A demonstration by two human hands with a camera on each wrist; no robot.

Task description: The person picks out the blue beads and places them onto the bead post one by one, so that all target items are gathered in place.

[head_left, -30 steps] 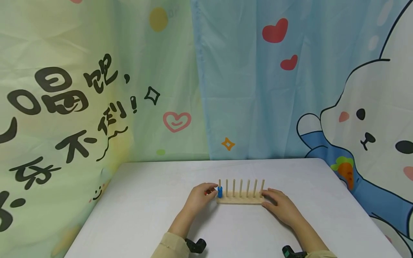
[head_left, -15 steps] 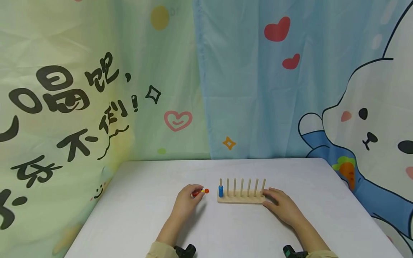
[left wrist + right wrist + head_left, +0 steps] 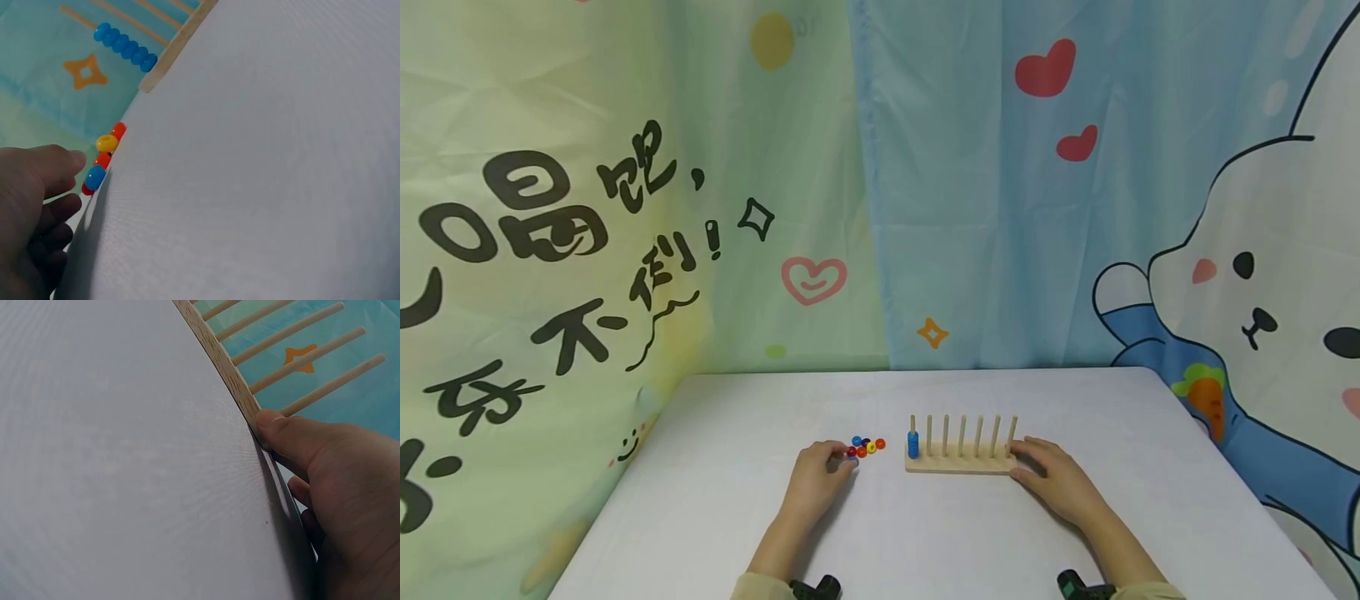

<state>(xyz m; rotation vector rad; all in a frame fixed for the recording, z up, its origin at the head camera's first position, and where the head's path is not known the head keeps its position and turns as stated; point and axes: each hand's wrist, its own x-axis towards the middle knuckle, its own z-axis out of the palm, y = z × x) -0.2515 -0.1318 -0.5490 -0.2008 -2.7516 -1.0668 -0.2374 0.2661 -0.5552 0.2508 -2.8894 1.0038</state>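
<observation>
A wooden peg stand [image 3: 958, 465] with a row of upright pegs stands on the table. Several blue beads [image 3: 913, 445] are stacked on its leftmost peg; they show again as a blue stack [image 3: 125, 47] in the left wrist view. My right hand [image 3: 1056, 479] grips the stand's right end, thumb [image 3: 272, 422] on the front edge and the other fingers partly hidden behind. To the left lies a small cluster of loose beads in red, orange, yellow, blue and dark purple, among them a yellow bead [image 3: 871, 447]. My left hand [image 3: 816, 479] is beside this cluster, fingers loosely bent, holding no visible bead.
The white table [image 3: 955, 542] reaches back to a printed curtain [image 3: 940, 208]. Dark wrist cameras sit on both forearms, one being the left device [image 3: 817, 587]. Bare pegs [image 3: 962, 433] rise to the right of the blue stack.
My left hand has moved left from beside the blue stack to the loose beads, then drawn back a little, uncovering more of them. My right hand stays on the stand.
</observation>
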